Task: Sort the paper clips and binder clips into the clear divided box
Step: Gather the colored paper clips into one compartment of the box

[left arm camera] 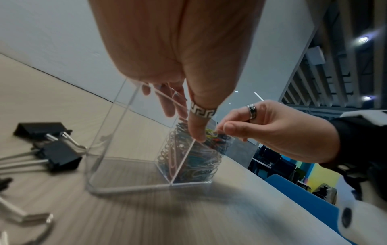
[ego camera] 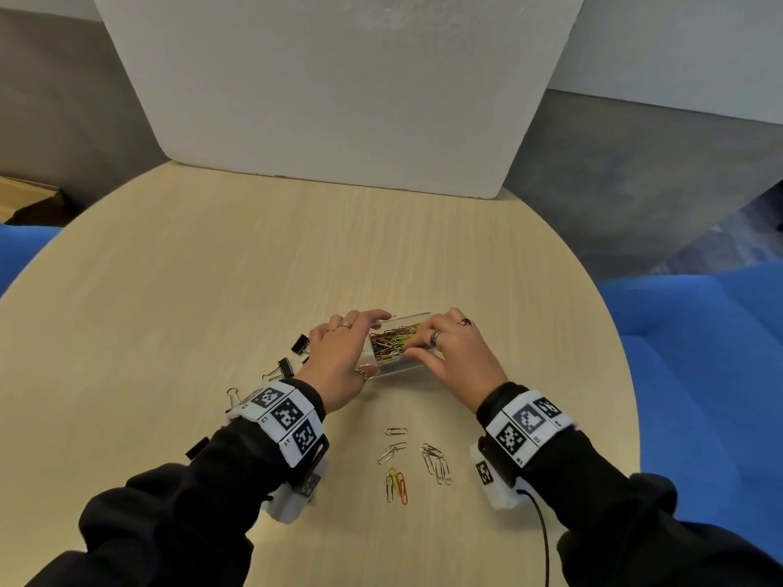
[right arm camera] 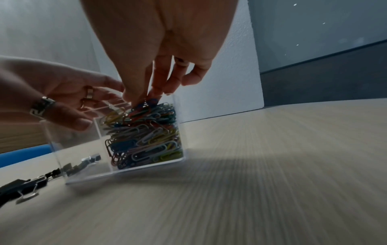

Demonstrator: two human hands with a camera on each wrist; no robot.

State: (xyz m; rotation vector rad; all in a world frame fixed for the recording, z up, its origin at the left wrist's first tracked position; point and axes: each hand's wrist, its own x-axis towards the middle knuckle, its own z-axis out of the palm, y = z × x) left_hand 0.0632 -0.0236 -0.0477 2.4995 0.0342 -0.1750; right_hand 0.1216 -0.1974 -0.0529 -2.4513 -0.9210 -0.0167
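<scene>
The clear divided box [ego camera: 398,368] stands mid-table. Its right compartment is packed with coloured paper clips [ego camera: 392,338]; its left compartment [left arm camera: 117,167] looks empty. My left hand [ego camera: 356,345] grips the box's left end, thumb [left arm camera: 199,129] on the near wall by the divider and fingers over the far wall. My right hand [ego camera: 417,345] reaches into the clip pile, its fingertips [right arm camera: 142,97] pinching clips at the top. Black binder clips [ego camera: 301,344] lie left of the box, another [ego camera: 281,368] nearer me. Loose paper clips [ego camera: 436,461] lie between my wrists.
A white foam board [ego camera: 339,99] stands at the table's far edge. More loose paper clips [ego camera: 398,485] lie near the front, and a silver binder clip [ego camera: 232,396] sits by my left wrist. Blue seating [ego camera: 699,353] flanks the round wooden table [ego camera: 212,269].
</scene>
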